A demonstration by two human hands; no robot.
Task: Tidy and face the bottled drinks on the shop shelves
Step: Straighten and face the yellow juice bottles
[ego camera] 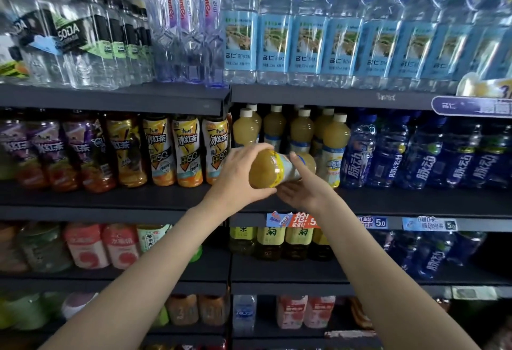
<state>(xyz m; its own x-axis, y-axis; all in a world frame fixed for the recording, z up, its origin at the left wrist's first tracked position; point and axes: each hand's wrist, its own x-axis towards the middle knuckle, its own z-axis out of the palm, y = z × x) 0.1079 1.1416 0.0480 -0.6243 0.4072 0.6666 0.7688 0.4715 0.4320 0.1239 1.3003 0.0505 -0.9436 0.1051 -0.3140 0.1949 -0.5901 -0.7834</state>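
Juice bottle (273, 168) is lying sideways in both my hands, base toward me, cap end pointing back into the middle shelf (110, 200), just in front of the upright juice row (302, 130).

Left hand (238, 176) is curled over the top and left of the base. Right hand (303, 186) cups it from below at 5 o'clock, w/ one finger up against the label.

Risks, as I judge them: bottle is round and smooth, so if either hand lets go before it's upright, it could roll off the shelf lip. Cap end is near the standing juice at 1 o'clock; swinging it up carelessly could knock that one into the blue bottles (388, 153) at 3 o'clock. Tea bottles (188, 150) at 9 o'clock sit close too.

Looks: clear plastic, cloudy yellow juice, full or nearly. Label has a yellow band, then pale blue-white; can't tell which way its front is turned.
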